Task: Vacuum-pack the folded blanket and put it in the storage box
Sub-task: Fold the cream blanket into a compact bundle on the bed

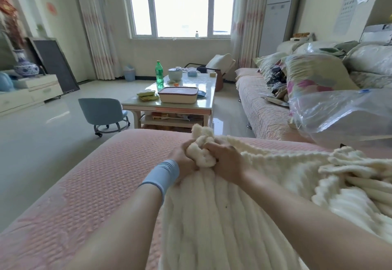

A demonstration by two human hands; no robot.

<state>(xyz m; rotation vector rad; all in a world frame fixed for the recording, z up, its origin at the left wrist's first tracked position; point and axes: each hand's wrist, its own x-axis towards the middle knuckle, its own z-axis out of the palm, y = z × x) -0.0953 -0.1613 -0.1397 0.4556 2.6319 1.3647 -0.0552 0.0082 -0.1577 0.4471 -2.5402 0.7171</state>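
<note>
1. The fingertips of the left hand [182,159] and right hand [227,159] are buried in a bunched corner of the cream blanket [222,216], so the exact grip is hidden.
2. The blanket runs off the bottom and right edges, nearer than and right of the hands.
3. The clear plastic bag [343,114], beyond and right of the hands, is cut by the right edge; its opening cannot be made out.
4. Small items on the coffee table [169,105] beyond the hands are too small to tell.

Both forearms reach forward, converging. The left grip [184,159] and right grip [227,161] are clenched, knuckles side by side.
</note>
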